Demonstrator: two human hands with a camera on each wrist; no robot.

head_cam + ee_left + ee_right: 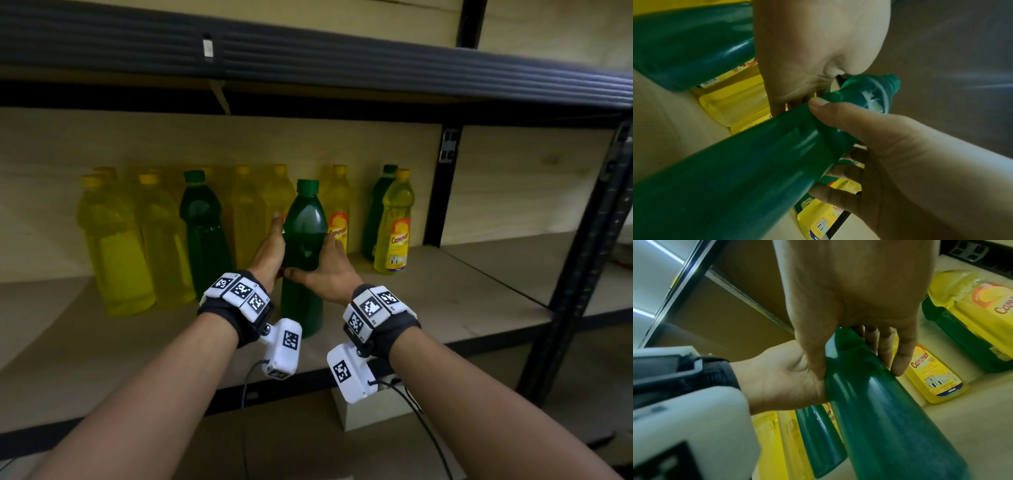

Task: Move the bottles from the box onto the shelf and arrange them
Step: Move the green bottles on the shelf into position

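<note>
Progress is judged to be well advanced. A row of yellow bottles (116, 246) and green bottles is already stood upright along the back of the shelf (462, 291), among them a green bottle (205, 233) left of centre and a labelled yellow bottle (394, 226) with another green one behind it at the right end. One further green bottle (303, 246) is held upright in front of the row, its base on or just above the shelf board; which of the two cannot be told. It is gripped from both sides at mid-body: the left hand (269, 250) is pressed against its left flank with fingers wrapped behind, and the right hand (329, 270) is curled round its right flank, thumb across the front, as confirmed in the wrist views. Placement of this bottle into line with the others is taken to be the step in hand. The box is not in view, so the number of bottles left to be moved cannot be stated.
</note>
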